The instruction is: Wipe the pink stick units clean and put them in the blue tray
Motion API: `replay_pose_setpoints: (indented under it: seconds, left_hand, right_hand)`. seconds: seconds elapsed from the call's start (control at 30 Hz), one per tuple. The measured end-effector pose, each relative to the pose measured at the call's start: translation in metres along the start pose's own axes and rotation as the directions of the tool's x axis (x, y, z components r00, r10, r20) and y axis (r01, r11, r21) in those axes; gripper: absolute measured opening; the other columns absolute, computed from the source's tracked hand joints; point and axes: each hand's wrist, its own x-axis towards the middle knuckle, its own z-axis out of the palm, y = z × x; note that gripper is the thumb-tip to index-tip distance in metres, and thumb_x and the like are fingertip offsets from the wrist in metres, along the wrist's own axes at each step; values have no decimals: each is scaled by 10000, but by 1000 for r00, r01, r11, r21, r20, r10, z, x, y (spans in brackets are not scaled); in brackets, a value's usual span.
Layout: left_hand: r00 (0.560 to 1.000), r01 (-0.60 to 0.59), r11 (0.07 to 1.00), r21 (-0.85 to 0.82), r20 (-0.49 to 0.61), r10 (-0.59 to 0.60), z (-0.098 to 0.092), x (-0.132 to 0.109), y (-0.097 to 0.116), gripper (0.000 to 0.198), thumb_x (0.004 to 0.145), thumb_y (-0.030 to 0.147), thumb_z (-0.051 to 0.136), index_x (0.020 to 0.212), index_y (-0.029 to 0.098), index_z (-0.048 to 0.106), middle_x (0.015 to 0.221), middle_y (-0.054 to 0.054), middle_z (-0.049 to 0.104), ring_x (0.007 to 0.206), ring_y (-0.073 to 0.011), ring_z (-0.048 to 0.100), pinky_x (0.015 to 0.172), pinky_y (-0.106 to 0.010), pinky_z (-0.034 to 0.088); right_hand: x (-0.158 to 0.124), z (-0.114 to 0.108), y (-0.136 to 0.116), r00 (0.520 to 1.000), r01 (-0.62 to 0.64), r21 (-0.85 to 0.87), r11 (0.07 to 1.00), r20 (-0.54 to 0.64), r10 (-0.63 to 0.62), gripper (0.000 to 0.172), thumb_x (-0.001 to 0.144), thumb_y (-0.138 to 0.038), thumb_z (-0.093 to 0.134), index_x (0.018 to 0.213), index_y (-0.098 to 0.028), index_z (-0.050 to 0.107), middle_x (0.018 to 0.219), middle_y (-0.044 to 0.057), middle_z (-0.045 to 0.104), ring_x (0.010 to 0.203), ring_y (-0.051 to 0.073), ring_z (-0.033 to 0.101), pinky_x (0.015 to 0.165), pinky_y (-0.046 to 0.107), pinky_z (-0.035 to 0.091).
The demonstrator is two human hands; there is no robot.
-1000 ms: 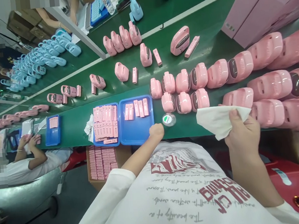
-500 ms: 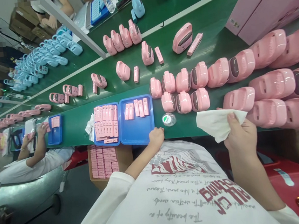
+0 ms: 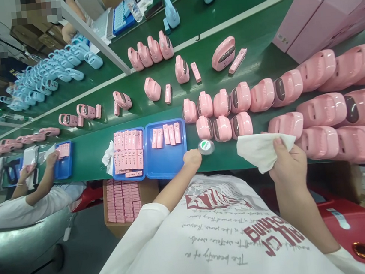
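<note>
My right hand (image 3: 287,160) pinches a white cloth (image 3: 257,149) between thumb and fingers, and the cloth hangs out to the left over the table edge. Closed with the knuckles up, my left hand (image 3: 192,159) is at the table's front edge; anything inside its fingers is hidden. Just right of those fingers is a small clear container (image 3: 206,147) with a green and white label; whether they touch, I cannot tell. To the left lies a blue tray (image 3: 166,166) with several pink bars (image 3: 169,135). Pink handled devices (image 3: 222,128) stand in rows behind the cloth.
A second blue tray (image 3: 115,176) is packed with pink bars, beside crumpled tissue (image 3: 108,157). Below it stands a carton (image 3: 149,192) of more bars. Pink devices line the green belt (image 3: 100,86). A large pink box (image 3: 309,12) stands back right. A co-worker's hand (image 3: 51,159) is left.
My left hand has moved slightly forward, closer to the clear container. The right hand still holds the cloth, a little further left in view. The co-worker's hand has shifted to their tray.
</note>
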Motion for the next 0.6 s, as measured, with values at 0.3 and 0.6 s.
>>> replay_pose_setpoints:
  seconds: [0.3, 0.6]
  left_hand:
    - [988, -153, 812, -564, -62, 143, 9, -67, -92, 501, 854, 429, 426, 1179, 91, 602, 909, -128, 618, 702, -143, 563, 630, -238, 415]
    - [926, -289, -376, -880, -357, 123, -23, -133, -110, 724, 580, 615, 739, 1006, 77, 507, 789, -76, 613, 519, -44, 468, 437, -141, 323]
  right_hand:
    - [2, 15, -20, 987, -39, 303, 952, -136, 84, 212, 856, -248, 568, 944, -58, 598, 918, 80, 647, 822, 158, 653, 720, 287, 572]
    - [-29, 89, -43, 955, -296, 288, 911, 122, 272, 309, 903, -208, 377, 1015, -98, 643, 1070, 83, 630, 992, 162, 627, 773, 303, 560]
